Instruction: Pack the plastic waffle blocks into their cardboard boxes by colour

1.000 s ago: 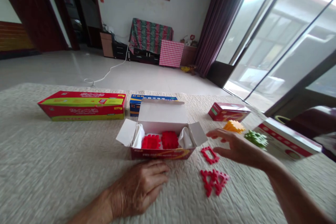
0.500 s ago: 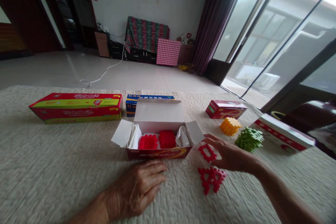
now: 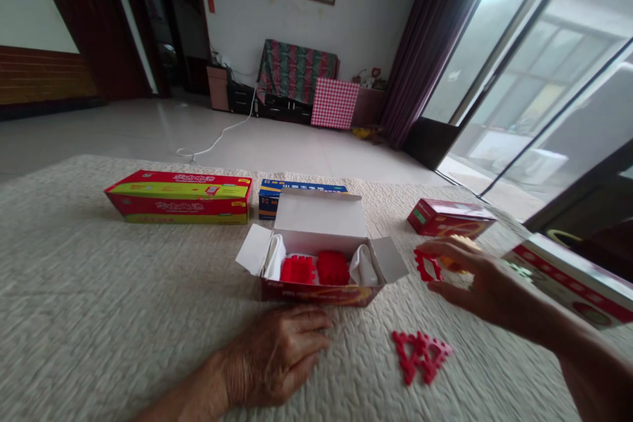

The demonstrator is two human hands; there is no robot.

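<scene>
An open red cardboard box (image 3: 316, 292) stands on the table with two red toothed plastic blocks (image 3: 316, 268) and white wrapping inside. My left hand (image 3: 281, 353) rests on the cloth just in front of the box, fingers loosely curled, holding nothing. My right hand (image 3: 482, 280) hovers to the right of the box and pinches a red square frame piece (image 3: 428, 265) lifted off the cloth. Two joined red frame pieces (image 3: 420, 356) lie on the cloth nearer to me. A yellow block peeks out behind my right fingers.
The table wears a beige textured cloth (image 3: 99, 297). A long red and green box (image 3: 180, 196) and a blue box (image 3: 277, 192) lie behind the open box. A small closed red box (image 3: 451, 217) sits at the right, and another white-red box (image 3: 573, 280) lies at the right edge.
My right hand came down on the red frame piece beside the box, took hold of it and lifted it up and to the right. My left hand stayed put.
</scene>
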